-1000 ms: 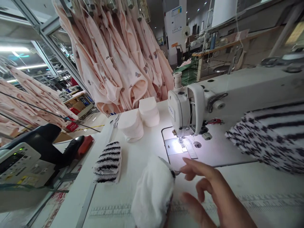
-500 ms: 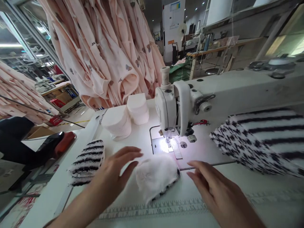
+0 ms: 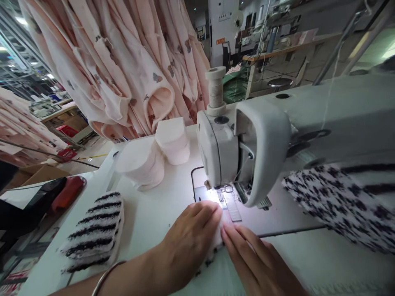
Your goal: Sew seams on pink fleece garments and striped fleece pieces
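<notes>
My left hand (image 3: 188,238) lies flat, fingers together, on top of a white fluffy fabric piece (image 3: 219,237) with a black-flecked edge. My right hand (image 3: 256,263) presses flat on the same piece from the right, fingertips meeting the left hand's. Most of the piece is hidden under both hands. It sits just in front of the lit needle plate (image 3: 228,203) of a white sewing machine (image 3: 247,148).
A stack of black-and-white striped pieces (image 3: 95,232) lies at the left. Two stacks of white pads (image 3: 142,162) (image 3: 173,139) stand behind. A large black-and-white fabric pile (image 3: 339,201) fills the right. Pink garments (image 3: 123,70) hang at the back.
Both hands came down onto the white piece and pushed it toward the needle plate. The view moved closer to the machine head.
</notes>
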Tool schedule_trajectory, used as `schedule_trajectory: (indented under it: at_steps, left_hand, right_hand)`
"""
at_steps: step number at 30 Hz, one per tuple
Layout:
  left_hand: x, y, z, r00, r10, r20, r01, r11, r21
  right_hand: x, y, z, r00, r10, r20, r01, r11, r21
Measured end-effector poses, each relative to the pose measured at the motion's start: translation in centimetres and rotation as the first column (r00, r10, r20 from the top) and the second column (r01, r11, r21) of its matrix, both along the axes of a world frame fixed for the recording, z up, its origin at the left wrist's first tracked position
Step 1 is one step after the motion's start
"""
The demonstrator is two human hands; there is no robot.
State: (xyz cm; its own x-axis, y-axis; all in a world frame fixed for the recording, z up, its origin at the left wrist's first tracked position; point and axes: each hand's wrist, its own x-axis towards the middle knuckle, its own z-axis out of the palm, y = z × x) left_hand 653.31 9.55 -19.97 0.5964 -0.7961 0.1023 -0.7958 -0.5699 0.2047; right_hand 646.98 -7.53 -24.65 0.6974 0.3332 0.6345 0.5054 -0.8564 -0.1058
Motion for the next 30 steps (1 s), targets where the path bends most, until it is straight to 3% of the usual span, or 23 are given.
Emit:
schedule_trajectory:
  at_steps: [7,14,21,30]
  left_hand:
    - [2.3,0.2,-0.8,0.999,-0.017,0.034,0.018,0.999,-0.03]
    - [3.3,0.2,-1.1,0.998,-0.024,0.054,0.023,1.0,0.01]
    - [4.5,-0.1,-0.5,0.996,0.017,0.089,-0.016,1.0,-0.005]
    - [4.5,0.0,-1.0,0.979,0.044,0.201,-0.015,0.989,-0.146]
  right_hand:
    - [1.9,1.0,1.1,0.998,-0.055,-0.002,0.054,0.993,-0.103]
    - [2.6,1.8,0.7,0.993,-0.112,-0.024,0.109,0.99,-0.092]
    - [3.0,2.1,1.1,0.988,-0.137,-0.069,0.132,0.988,-0.077]
    - [3.0,1.8,0.0,0.99,-0.112,-0.085,0.11,0.994,-0.028]
